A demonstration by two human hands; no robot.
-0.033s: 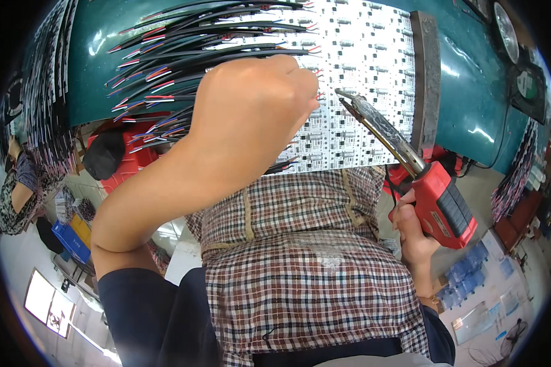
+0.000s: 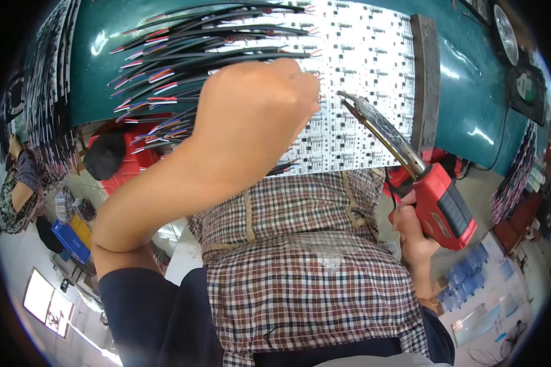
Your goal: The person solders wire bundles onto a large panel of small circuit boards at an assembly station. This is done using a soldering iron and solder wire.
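My left hand (image 2: 260,101) is closed in a fist over a sheet of white circuit boards (image 2: 364,67). Its fingertips point down toward the boards and are mostly hidden, so what they pinch cannot be made out. Black cables (image 2: 226,58) with stripped red, white and blue wire ends lie in rows across the left part of the sheet, some passing under this hand. In my right hand (image 2: 415,235) is a red soldering gun (image 2: 444,208), gripped by its handle. Its tip and thin feed tube point up and left, just above the boards, a little right of my left fist.
A dark metal bar (image 2: 425,85) lies along the sheet's right edge on the green table (image 2: 465,110). More cables (image 2: 49,92) hang at the far left, with another bundle (image 2: 514,177) at the right. A small black fan (image 2: 526,88) stands at the right. Another person's arm (image 2: 23,189) shows at far left.
Hardly anything differs. The sheet, the bar and my left fist sit very slightly lower in the picture; both hands keep their grip.
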